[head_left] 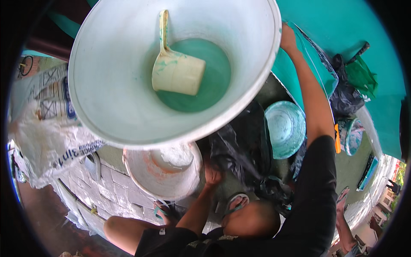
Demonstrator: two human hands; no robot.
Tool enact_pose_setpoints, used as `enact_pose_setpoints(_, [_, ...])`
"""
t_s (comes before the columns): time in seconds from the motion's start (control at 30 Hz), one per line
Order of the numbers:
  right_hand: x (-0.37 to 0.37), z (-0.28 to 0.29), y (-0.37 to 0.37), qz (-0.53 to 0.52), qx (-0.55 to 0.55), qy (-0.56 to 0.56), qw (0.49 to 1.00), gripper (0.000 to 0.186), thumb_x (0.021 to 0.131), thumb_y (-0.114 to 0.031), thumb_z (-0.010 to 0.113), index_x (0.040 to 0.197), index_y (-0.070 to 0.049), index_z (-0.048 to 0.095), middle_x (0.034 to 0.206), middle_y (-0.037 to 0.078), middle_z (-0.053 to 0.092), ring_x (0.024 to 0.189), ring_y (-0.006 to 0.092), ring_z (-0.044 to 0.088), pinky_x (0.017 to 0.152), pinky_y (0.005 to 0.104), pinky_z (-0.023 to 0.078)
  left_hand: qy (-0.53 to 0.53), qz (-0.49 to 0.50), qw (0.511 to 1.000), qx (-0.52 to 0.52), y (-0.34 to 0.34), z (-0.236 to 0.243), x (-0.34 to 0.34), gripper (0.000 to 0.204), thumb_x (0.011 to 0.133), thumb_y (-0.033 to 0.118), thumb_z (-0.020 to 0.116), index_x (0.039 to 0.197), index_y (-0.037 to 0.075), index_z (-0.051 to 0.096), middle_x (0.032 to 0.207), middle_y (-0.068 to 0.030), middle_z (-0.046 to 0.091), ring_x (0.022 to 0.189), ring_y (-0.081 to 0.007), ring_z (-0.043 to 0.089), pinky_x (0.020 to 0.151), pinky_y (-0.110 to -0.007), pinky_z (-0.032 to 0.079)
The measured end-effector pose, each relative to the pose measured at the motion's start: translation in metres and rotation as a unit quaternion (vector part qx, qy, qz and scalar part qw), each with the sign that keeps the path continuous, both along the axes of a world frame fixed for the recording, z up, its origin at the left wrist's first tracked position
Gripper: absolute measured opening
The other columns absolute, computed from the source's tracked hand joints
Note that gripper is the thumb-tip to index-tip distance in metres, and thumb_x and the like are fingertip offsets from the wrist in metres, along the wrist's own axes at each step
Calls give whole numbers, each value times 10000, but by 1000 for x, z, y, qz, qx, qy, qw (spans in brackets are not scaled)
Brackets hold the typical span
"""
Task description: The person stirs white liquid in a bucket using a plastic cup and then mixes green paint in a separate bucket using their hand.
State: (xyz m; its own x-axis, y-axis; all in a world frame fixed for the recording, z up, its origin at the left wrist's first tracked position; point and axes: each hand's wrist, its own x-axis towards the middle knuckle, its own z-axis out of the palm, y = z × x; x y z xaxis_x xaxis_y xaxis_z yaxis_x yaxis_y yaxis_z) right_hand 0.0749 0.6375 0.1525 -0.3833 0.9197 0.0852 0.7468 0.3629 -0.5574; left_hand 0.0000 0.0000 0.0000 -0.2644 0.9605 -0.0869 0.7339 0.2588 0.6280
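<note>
A big white tub (107,92) fills the upper part of the view, with green liquid (218,92) at its bottom. In it lies a cream dipper (177,73) stained green, its handle up against the wall. My right hand (288,39) is closed at the tub's right rim, its fingers partly hidden behind the edge. Below the tub stands a smaller basin (141,162) smeared orange, holding white paste or powder (177,154). My left hand (212,174) is at that basin's right rim, fingers curled and partly hidden.
A teal-stained bucket (286,128) and black plastic (239,145) lie right of the basin. A printed white sack (47,132) hangs at the left. Farther right are a green bag (361,75), another bucket (353,135) and a person's leg (342,227). Grey paving (113,184) shows below.
</note>
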Motion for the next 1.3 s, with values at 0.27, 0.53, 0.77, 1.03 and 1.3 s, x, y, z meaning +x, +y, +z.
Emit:
enact_pose_setpoints(0.27, [-86, -89, 111, -74, 98, -49, 991, 423, 868, -236, 517, 1245, -49, 562, 1264, 181, 585, 1208, 395, 517, 990, 506, 448, -14, 20, 998, -53, -49, -48, 20, 494, 791, 386, 585, 1218, 144, 645, 1254, -70, 642, 1223, -294, 541, 1118, -541, 284])
enact_pose_setpoints(0.53, [-118, -47, 99, -85, 36, -211, 973, 366, 870, -347, 612, 1181, -163, 668, 1296, 127, 567, 1240, 330, 493, 991, 478, 427, 11, -2, 996, -85, -17, 28, 11, 523, 782, 417, 592, 1225, 143, 643, 1276, -90, 625, 1243, -302, 522, 1127, -546, 272])
enact_pose_setpoints(0.77, [-110, -48, 93, 9, 210, -256, 944, 350, 777, -305, 712, 1058, -97, 696, 1161, 127, 601, 1115, 312, 569, 904, 441, 494, 41, -27, 997, -58, 5, 25, -3, 550, 774, 445, 598, 1231, 142, 641, 1295, -107, 610, 1261, -308, 505, 1135, -551, 262])
enact_pose_setpoints(1.03, [-62, 66, 77, -94, 250, 129, 955, 481, 794, -404, 718, 1047, -4, 627, 883, 166, 721, 835, 351, 697, 746, 443, 543, 10, -33, 999, -33, 46, 37, -12, 563, 783, 468, 588, 1240, 142, 639, 1325, -171, 576, 1288, -359, 468, 1145, -565, 244])
enact_pose_setpoints(1.3, [24, 170, -66, -130, 54, 355, 924, 596, 812, -275, 807, 1187, 108, 546, 853, 125, 719, 721, 164, 699, 674, 269, 569, 93, 8, 976, 196, 65, 33, -14, 513, 821, 191, 607, 1170, -115, 390, 1314, -376, 393, 1223, -566, 355, 1093, -623, 232])
